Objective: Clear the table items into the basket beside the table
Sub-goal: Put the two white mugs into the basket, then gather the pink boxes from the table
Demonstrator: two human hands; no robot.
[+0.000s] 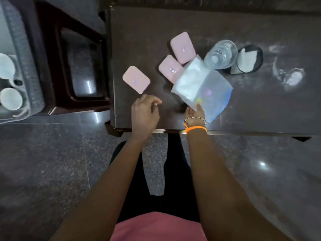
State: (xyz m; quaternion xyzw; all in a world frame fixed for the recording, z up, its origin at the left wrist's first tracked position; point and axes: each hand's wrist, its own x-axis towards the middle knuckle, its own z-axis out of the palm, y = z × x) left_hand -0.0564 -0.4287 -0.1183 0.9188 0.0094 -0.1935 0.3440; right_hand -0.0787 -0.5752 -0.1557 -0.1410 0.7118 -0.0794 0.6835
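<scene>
The right hand pinches the near corner of a translucent plastic bag, which lies tilted on the dark table; take that bag as the landmark. The left hand hovers just left of the bag's near corner with its fingers loosely curled and nothing visibly in them. Left of the bag sits one pink box on its own; a second pink box touches the bag's left edge and looks partly tucked under it, and a third pink box lies just beyond that. Past the bag's far corner stand a clear glass container and a dark round holder with something white inside. The grey basket is well to the left of the bag, off the table beyond a dark stool, and already holds white cups. The step in hand seems to be lifting the bag (its contents are too blurred to name). A corner pinch may let it sag or spill, so supporting its underside with the free left hand, and raising it clear of the glass container before swinging left, looks wise.
</scene>
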